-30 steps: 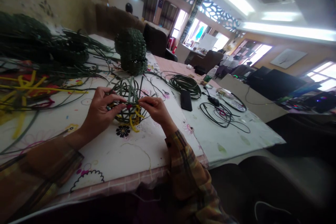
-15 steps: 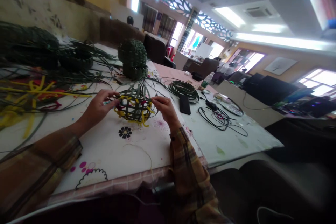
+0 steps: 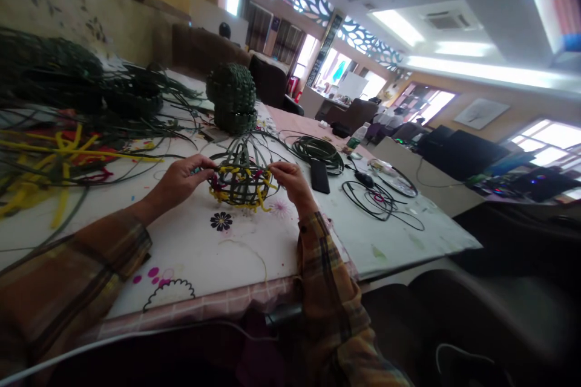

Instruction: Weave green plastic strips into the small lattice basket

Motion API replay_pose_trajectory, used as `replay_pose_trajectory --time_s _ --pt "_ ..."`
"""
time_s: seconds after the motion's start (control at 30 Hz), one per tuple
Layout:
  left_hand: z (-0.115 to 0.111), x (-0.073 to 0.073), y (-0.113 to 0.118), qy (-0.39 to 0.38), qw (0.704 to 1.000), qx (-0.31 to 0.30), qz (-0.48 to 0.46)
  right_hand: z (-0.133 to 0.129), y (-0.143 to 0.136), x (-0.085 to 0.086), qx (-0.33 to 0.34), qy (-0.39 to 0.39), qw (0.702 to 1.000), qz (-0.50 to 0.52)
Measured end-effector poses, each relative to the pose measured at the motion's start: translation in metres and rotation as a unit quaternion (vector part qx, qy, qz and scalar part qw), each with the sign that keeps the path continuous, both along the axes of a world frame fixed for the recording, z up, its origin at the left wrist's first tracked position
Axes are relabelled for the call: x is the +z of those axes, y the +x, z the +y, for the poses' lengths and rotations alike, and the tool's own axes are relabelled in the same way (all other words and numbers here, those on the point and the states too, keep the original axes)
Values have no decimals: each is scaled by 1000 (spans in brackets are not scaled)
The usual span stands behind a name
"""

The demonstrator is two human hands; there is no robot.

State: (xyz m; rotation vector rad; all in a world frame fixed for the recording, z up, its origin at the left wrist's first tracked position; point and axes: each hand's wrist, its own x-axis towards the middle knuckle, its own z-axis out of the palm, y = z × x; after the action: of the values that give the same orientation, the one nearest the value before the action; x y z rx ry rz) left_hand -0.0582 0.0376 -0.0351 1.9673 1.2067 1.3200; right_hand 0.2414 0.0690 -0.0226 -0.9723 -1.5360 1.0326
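A round, open-weave basket (image 3: 240, 186) of dark green strips, with yellow ties and some dark red bits, is between my hands just over the white table. Loose green strip ends stick up from its top. My left hand (image 3: 185, 180) pinches the basket's left rim between thumb and fingers. On the opposite side, my right hand (image 3: 290, 180) pinches the right upper rim, fingertips together. Behind the basket stands a taller, densely woven dark green piece (image 3: 232, 98).
Yellow strips (image 3: 68, 151) and a heap of dark green strips (image 3: 131, 94) lie at the left. To the right are a coil of green strip (image 3: 318, 152), a black phone (image 3: 320, 177), looped dark cable (image 3: 374, 201) and a plastic bottle (image 3: 358, 135).
The basket and both my hands appear slightly further right; the whole view has shifted a little as well. Both hands keep their hold on the rim.
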Motion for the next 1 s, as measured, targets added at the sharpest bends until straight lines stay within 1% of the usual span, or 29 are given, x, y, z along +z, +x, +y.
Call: replay_pose_trajectory --time_s 0.1,0.17,0.23,0.3,0.33,0.4,0.47,0.5,0.53,0.57,0.6,0.67,0.73,0.8,0.9,1.0 --pt "1 5 4 -58 995 -46 -71 2 -1 -3 -6 -5 1000 5" --pt "3 8 8 -79 989 -62 -111 2 -2 -5 -4 -13 1000 11" --pt "5 11 11 -90 986 -69 -119 3 -2 -6 0 -19 1000 18" --pt "7 13 11 -83 989 -65 -103 3 -2 -7 2 -20 999 26" --pt "7 13 11 -64 992 -56 -89 3 -2 -7 1 -20 999 32" --pt "8 13 9 15 998 -12 -56 3 -3 -7 -3 -22 999 47" --pt "7 9 6 101 992 62 -36 3 -5 -7 -11 -27 998 64" --pt "7 6 4 125 987 98 -38 2 -5 -8 -17 -29 997 73" --pt "6 2 3 128 983 125 -46 2 -6 -8 -23 -31 996 81" --pt "6 -2 4 115 982 139 -57 2 -7 -8 -28 -33 995 87" --pt "4 -6 5 94 983 139 -68 2 -7 -8 -30 -35 995 90" --pt "1 -12 10 56 988 112 -87 1 -9 -9 -29 -37 995 88" --pt "-2 -15 18 39 989 90 -109 0 -11 -9 -28 -32 996 81" --pt "-4 -17 24 27 987 89 -129 -2 -15 -10 -29 -23 997 73" --pt "-2 -20 27 -3 984 106 -143 -6 -25 -11 -19 -11 997 74" --pt "4 -26 25 1 978 143 -150 -10 -34 -12 -13 2 997 82"
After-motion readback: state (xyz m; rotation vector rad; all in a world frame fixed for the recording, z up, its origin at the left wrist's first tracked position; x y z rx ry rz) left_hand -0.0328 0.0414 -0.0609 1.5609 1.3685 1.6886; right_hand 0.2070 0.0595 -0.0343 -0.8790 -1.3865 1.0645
